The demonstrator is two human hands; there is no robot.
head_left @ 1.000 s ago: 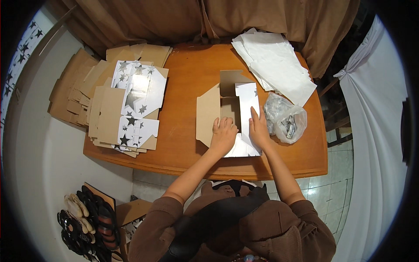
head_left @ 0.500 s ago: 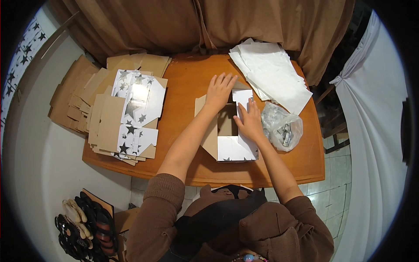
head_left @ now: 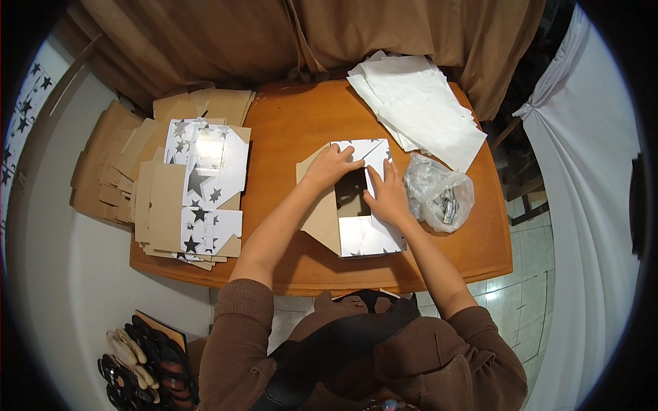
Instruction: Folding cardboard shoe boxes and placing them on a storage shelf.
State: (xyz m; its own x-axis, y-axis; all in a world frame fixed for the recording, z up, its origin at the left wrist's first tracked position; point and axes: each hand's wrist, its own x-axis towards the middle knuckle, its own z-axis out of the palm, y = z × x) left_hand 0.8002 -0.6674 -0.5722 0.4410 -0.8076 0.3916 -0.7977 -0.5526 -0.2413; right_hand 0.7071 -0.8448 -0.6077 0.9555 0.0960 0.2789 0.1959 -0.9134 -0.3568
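Both hands are on the box [head_left: 356,205] now, mid-table, just in front of me. My left hand [head_left: 330,168] sits on the far left flap, fingers curled down over its edge and pressing it inward; I can't tell whether they grip it or only push. My right hand [head_left: 388,195] lies flat, fingers stretched out and together, palm down on the right flap, holding nothing closed in it. The box is half-folded: brown card on the left side, white star-printed panels on top and at the near end, a dark gap between my 2 hands.

Just right of the box, almost touching my right hand, there's a clear bag [head_left: 439,195] with small metal bits inside. Beyond it, at the far right corner, a heap of white sheets [head_left: 421,106]. Well to the left, a stack of flat blanks [head_left: 188,195], brown and star-printed, hangs over the table [head_left: 288,123] edge. Brown curtain [head_left: 274,34] behind. Down on the floor at lower left, a few shoes [head_left: 140,366].
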